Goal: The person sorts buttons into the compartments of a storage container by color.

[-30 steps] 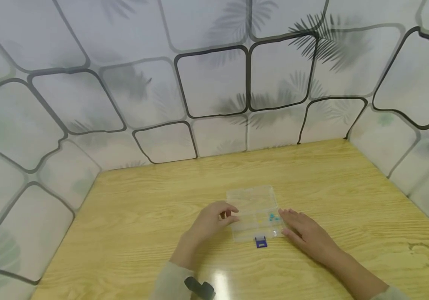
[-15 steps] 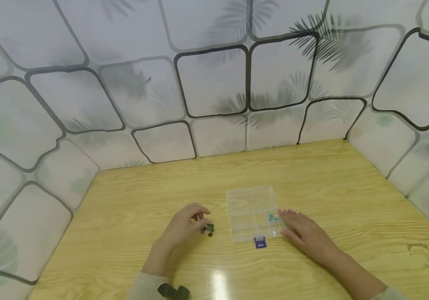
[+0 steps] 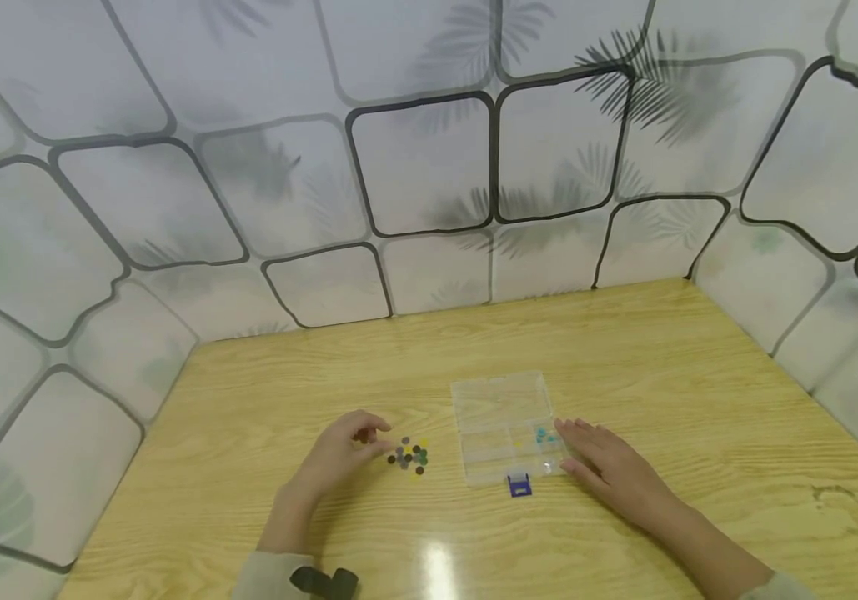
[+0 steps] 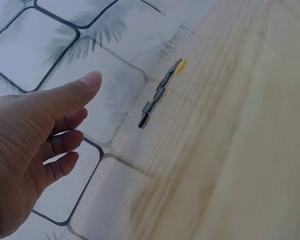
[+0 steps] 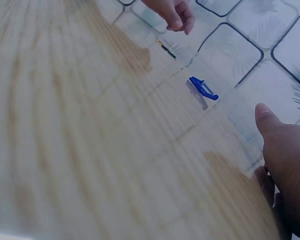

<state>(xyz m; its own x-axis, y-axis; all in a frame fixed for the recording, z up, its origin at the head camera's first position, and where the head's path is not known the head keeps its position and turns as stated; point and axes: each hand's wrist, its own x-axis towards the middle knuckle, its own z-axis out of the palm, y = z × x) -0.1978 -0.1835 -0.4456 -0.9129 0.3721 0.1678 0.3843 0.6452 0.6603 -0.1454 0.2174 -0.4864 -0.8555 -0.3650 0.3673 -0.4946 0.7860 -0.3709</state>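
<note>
My left hand point(image 3: 342, 450) hovers just left of a small pile of round flat discs point(image 3: 408, 457) in black, grey, green and yellow. Its thumb and loosely bent fingers stand apart, and nothing shows between them in the left wrist view. In that view the discs point(image 4: 160, 93) appear edge-on. A clear plastic compartment box point(image 3: 484, 458) lies with its lid point(image 3: 499, 402) folded back and a blue latch point(image 3: 519, 485) at the front. Blue pieces point(image 3: 544, 436) and a yellow one sit in its compartments. With fingers extended, my right hand point(image 3: 619, 471) rests at the box's right edge.
The wood-grain table point(image 3: 293, 367) holds the box and the discs. A patterned curtain-like wall point(image 3: 429, 167) encloses its back and sides. A dark strap point(image 3: 323, 583) sits on the left sleeve.
My left hand has drawn back leftward from the box, past the discs, uncovering the whole pile. The right hand and the box have stayed in place.
</note>
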